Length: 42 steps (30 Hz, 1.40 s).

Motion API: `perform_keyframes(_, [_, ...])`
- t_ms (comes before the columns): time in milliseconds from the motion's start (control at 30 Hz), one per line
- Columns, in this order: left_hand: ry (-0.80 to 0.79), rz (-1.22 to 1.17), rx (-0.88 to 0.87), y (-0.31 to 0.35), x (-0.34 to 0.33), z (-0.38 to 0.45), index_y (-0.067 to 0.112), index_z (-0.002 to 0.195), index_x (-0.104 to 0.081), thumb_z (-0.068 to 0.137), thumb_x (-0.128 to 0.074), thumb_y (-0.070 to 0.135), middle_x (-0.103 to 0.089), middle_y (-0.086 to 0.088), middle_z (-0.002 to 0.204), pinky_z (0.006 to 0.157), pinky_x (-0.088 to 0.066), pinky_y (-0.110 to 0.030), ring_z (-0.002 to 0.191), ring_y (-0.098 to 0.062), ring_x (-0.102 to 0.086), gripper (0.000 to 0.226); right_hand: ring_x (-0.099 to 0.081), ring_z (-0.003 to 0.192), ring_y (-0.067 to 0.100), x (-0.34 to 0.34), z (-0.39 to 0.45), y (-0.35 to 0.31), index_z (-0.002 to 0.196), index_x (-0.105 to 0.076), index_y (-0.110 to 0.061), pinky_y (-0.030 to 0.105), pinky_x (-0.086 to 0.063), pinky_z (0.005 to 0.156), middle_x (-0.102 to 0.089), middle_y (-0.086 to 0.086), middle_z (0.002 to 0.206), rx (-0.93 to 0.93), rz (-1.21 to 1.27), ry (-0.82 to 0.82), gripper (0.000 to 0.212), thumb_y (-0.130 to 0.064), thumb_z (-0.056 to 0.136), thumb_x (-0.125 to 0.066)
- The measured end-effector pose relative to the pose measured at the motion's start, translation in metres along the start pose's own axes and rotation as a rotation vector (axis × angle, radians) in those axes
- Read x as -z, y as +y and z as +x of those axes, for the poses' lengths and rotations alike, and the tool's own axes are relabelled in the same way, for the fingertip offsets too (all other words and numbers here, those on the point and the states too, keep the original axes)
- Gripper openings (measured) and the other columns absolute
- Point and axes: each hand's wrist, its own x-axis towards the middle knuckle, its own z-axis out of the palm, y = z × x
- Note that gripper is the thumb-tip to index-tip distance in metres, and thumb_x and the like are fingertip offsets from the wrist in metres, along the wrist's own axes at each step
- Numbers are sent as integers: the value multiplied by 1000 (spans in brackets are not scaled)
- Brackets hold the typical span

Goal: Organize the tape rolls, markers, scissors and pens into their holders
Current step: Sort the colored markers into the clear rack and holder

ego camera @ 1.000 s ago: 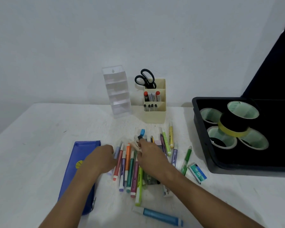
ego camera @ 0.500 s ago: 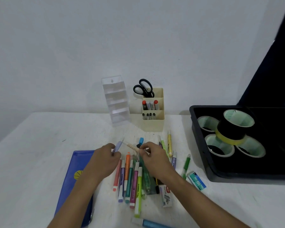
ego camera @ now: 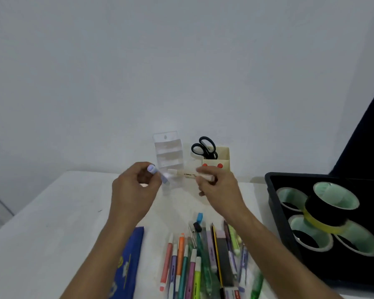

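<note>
Sorting of markers under way. My left hand [ego camera: 136,186] is curled around a lilac marker [ego camera: 158,173]; my right hand [ego camera: 218,186] pinches a cream marker [ego camera: 188,174], both raised before the clear holder [ego camera: 168,154] and the beige holder [ego camera: 221,160], where the scissors [ego camera: 204,147] already stand. I judge the next move calls for lowering each marker into a free slot. The holders' lower parts are hidden by my hands; loose pens [ego camera: 194,264] are cut off below.

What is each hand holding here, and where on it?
Left hand pinches a lilac marker near its upper end. Right hand holds a cream highlighter by its right end, level in the air.
</note>
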Motion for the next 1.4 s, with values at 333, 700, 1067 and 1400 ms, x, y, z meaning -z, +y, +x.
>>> perform_keyframes(333, [104,60,-96,7,3,49,23,83,-62,84,-63,18,-65,11,77,57,-46,-17,72,0,-63,5,-54,60,-1,-14,61,-20,98,-71,-16,4,-41,60,-64,-4,79,384,-261,162,17,-6,85,-64])
perform_keyframes(700, [182,81,-163,3,-15,71,16,81,-58,87,-61,22,-63,-1,63,60,-46,-25,64,-16,-62,9,-60,79,12,-44,88,-7,102,-69,-8,23,-53,74,-71,3,92,582,-370,155,20,0,85,-63])
perform_keyframes(1067, [72,259,-99,-25,-33,87,21,83,-55,84,-65,30,-63,8,77,60,-48,-31,66,-15,-61,13,-57,98,22,-64,107,8,107,-69,-10,20,-38,80,-70,3,108,562,-522,29,22,-5,87,-63])
perform_keyframes(1400, [-256,481,-182,-40,-38,116,12,66,-56,84,-66,33,-49,5,52,46,-26,-21,49,-11,-43,30,-54,95,24,-76,124,10,105,-69,-11,25,-39,72,-69,6,102,506,-615,-86,18,-11,92,-56])
